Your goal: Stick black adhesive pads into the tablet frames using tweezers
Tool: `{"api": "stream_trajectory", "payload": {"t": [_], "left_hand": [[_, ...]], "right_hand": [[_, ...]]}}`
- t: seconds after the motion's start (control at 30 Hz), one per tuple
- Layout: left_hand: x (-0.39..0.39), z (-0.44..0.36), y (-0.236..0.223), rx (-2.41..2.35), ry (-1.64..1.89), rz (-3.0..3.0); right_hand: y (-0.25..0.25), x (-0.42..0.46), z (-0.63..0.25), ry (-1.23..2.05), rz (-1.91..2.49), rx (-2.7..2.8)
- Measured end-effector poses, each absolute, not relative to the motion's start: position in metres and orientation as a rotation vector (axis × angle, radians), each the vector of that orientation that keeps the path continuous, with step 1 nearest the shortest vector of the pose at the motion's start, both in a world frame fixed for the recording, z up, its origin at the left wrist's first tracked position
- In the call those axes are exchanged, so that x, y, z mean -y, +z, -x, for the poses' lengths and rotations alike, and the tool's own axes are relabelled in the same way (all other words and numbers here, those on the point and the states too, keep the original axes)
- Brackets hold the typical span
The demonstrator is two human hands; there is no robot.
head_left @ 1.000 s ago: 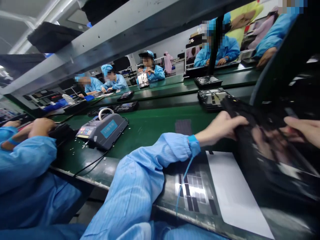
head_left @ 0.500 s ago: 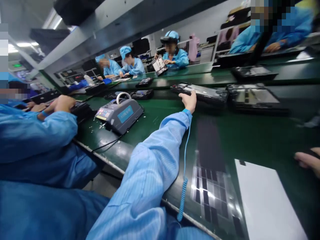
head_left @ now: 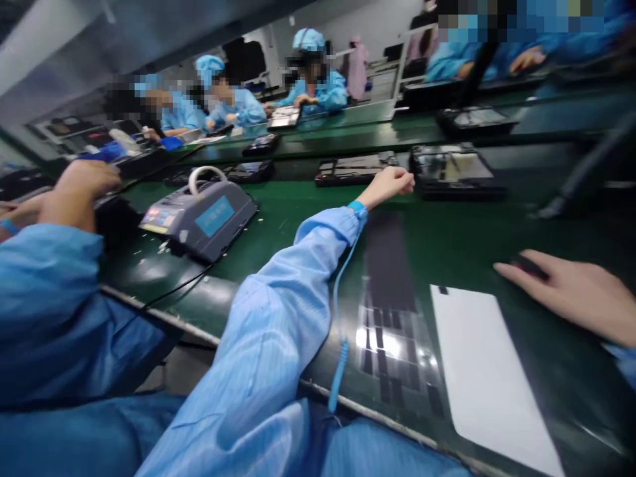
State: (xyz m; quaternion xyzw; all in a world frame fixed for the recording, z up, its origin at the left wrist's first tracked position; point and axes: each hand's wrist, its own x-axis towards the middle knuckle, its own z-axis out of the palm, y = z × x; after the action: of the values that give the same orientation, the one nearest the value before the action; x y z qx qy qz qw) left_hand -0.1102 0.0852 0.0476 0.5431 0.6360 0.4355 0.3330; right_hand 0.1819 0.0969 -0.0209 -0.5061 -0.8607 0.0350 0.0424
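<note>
Released from both hands since the earliest frame, the left black tray (head_left: pixel 348 175) now lies flat along the far side of the green bench (head_left: pixel 283 228), and the left hand (head_left: pixel 395 180), which was on it half a second ago, has come to its right end. Silvery, strip-like parts fill this shallow tray. Just to its right sits the right black tray (head_left: pixel 460 192), holding pale and yellowish flat panels crossed by dark bands. On the ledge beyond, a far black tray (head_left: pixel 477 120) carries a light panel. The left hand is partly closed, its fingers bent and bunched together with nothing visible in them; whether the fingertips touch either tray cannot be told. A blue wristband (head_left: pixel 357 207) circles that wrist. The right hand (head_left: pixel 576 288) is loosely closed, palm down, around a small dark object (head_left: pixel 530 266), thumb and fingers reaching forward near the white sheet (head_left: pixel 489 371). Between the arms lie a dark strip (head_left: pixel 390 265) and a clear film with dark strips (head_left: pixel 397 351), the two meeting or overlapping. A grey tape dispenser (head_left: pixel 211 215) stands to the left, a white ring on top.
</note>
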Motion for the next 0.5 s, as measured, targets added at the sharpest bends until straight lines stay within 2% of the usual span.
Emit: {"api": "stream_trajectory", "payload": {"t": [0.1, 0.13, 0.23, 0.33, 0.5], "left_hand": [[-0.032, 0.059, 0.052, -1.464, 0.685, -2.282], [-0.01, 0.047, 0.05, -1.335, 0.612, -2.393], [0.046, 0.028, 0.032, -0.999, 0.423, -2.798], [0.065, 0.024, 0.012, -1.019, 0.267, -2.891], [0.059, 0.02, 0.005, -1.051, 0.263, -2.886]], "right_hand": [[0.013, -0.099, -0.157, 0.454, 1.524, 2.684], [0.022, -0.106, -0.148, 0.488, 1.538, 2.661], [0.034, -0.141, -0.121, 0.339, 1.639, 2.432], [0.033, -0.175, -0.099, 0.239, 1.738, 2.259], [0.019, -0.193, -0.079, 0.244, 1.778, 2.268]]}}
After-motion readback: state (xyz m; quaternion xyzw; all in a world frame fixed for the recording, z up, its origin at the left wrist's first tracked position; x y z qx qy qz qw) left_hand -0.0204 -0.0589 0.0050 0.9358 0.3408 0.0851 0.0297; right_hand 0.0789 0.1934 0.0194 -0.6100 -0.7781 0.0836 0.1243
